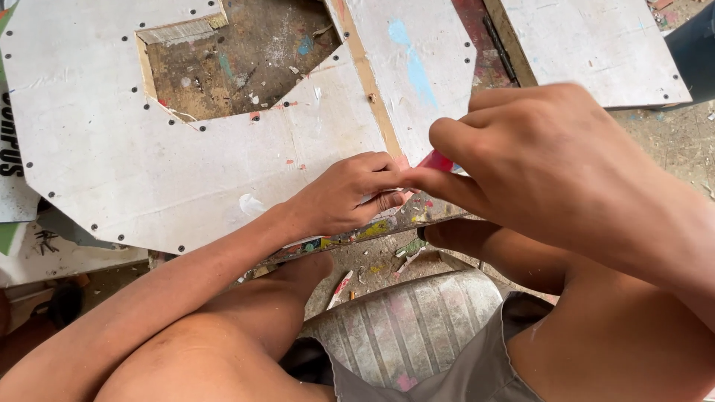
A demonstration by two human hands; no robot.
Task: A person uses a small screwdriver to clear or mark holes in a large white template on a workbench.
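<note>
Head view shows left hand (346,195) pressed flat on the white board (112,149) at the tabletop's near edge, right hand (536,160) in a closed grip pinching a red tool (438,161) beside it; cutting progress cannot be judged.
</note>
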